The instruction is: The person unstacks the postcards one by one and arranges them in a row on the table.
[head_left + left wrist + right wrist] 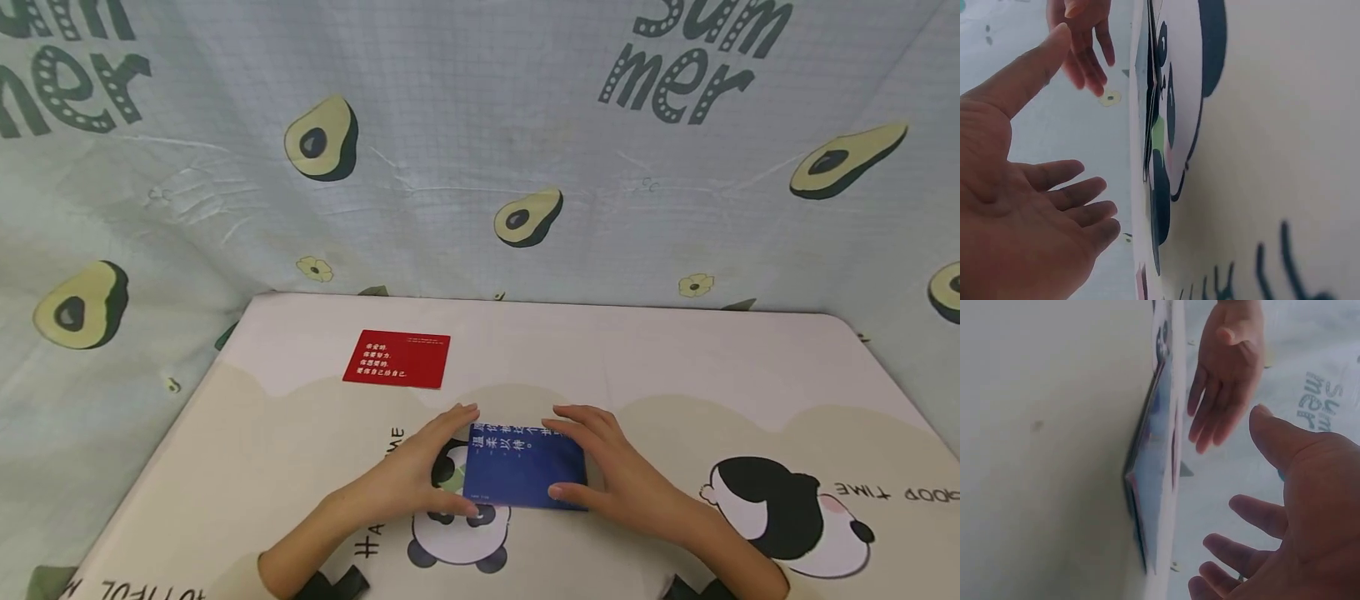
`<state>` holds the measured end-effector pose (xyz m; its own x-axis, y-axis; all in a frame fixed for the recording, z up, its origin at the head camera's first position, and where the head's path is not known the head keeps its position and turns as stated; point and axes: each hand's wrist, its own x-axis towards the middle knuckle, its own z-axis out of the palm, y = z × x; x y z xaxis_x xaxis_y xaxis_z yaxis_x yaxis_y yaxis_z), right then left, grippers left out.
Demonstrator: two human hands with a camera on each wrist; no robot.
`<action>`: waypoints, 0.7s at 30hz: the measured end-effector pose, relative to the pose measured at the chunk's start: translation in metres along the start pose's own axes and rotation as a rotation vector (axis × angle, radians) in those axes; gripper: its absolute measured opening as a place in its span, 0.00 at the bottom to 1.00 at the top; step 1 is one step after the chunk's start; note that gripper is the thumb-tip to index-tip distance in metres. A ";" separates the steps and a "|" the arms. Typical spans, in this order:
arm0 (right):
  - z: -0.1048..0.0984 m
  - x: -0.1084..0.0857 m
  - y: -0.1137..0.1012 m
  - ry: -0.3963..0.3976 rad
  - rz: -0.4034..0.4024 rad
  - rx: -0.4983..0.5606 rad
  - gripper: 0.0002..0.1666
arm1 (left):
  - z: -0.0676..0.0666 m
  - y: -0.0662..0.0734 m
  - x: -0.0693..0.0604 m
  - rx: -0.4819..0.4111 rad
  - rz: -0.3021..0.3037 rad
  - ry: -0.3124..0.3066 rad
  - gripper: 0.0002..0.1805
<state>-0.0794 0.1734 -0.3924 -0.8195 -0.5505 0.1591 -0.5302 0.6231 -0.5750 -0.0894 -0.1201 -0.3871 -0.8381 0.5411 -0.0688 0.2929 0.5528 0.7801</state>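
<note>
A blue booklet or card (517,477) with white writing lies flat on the table between two hands. At its left side is the left hand (408,471), thumb and fingers spread apart. The right hand (618,477) is over its right side, fingers loosely bent. Seen edge-on, the thin blue item (1149,106) (1147,456) stands apart from the left hand (1041,212) in the left wrist view and from the right hand (1316,512) in the right wrist view. Neither hand holds anything.
A red card (396,360) with white writing lies beyond the left hand, toward the table's back edge. The pale tabletop (645,350) carries printed cartoon animals and lettering. Behind it hangs a light cloth (427,125) patterned with avocados.
</note>
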 end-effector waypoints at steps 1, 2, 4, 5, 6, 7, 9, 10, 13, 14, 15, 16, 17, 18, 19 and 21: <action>0.000 -0.002 0.001 0.001 0.003 0.001 0.42 | 0.002 0.000 0.000 -0.003 -0.003 -0.002 0.54; 0.001 -0.005 0.002 0.000 0.007 0.000 0.43 | 0.003 -0.001 0.001 -0.008 -0.006 -0.001 0.54; 0.002 -0.008 0.004 0.002 0.011 0.000 0.43 | 0.006 -0.002 0.002 -0.007 -0.010 -0.002 0.53; 0.002 -0.010 0.005 0.005 0.010 0.001 0.43 | 0.007 -0.003 0.002 -0.009 -0.014 -0.005 0.53; 0.003 -0.011 0.006 0.007 0.009 0.000 0.43 | 0.009 -0.004 0.003 -0.012 -0.015 -0.008 0.53; 0.004 -0.012 0.007 0.012 0.003 -0.006 0.42 | 0.010 -0.005 0.003 -0.013 -0.016 -0.012 0.53; 0.006 -0.014 0.010 0.023 -0.014 -0.015 0.42 | 0.012 -0.007 0.005 -0.018 -0.015 -0.014 0.52; 0.006 -0.014 0.011 0.029 -0.025 -0.017 0.42 | 0.013 -0.008 0.005 -0.020 -0.015 -0.012 0.52; 0.008 -0.015 0.014 0.041 -0.053 -0.025 0.42 | 0.014 -0.013 0.006 -0.027 -0.009 0.004 0.52; 0.008 -0.015 0.015 0.041 -0.057 -0.022 0.43 | 0.014 -0.014 0.007 -0.030 -0.009 0.011 0.52; 0.009 -0.015 0.015 0.039 -0.056 -0.017 0.43 | 0.015 -0.016 0.007 -0.035 -0.005 0.016 0.51; 0.009 -0.015 0.016 0.037 -0.056 -0.013 0.43 | 0.015 -0.018 0.007 -0.041 -0.001 0.019 0.51; 0.009 -0.015 0.017 0.036 -0.058 -0.012 0.43 | 0.015 -0.020 0.007 -0.045 0.004 0.022 0.51; 0.010 -0.015 0.018 0.033 -0.054 -0.009 0.43 | 0.015 -0.021 0.007 -0.046 0.010 0.022 0.51; 0.010 -0.016 0.019 0.030 -0.050 -0.005 0.43 | 0.016 -0.022 0.008 -0.043 0.018 0.022 0.51; 0.011 -0.016 0.020 0.026 -0.045 0.002 0.44 | 0.016 -0.024 0.008 -0.031 0.038 0.019 0.52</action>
<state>-0.0750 0.1886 -0.4156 -0.8004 -0.5631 0.2055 -0.5660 0.5972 -0.5683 -0.0956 -0.1187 -0.4169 -0.8351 0.5494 -0.0272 0.3105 0.5116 0.8011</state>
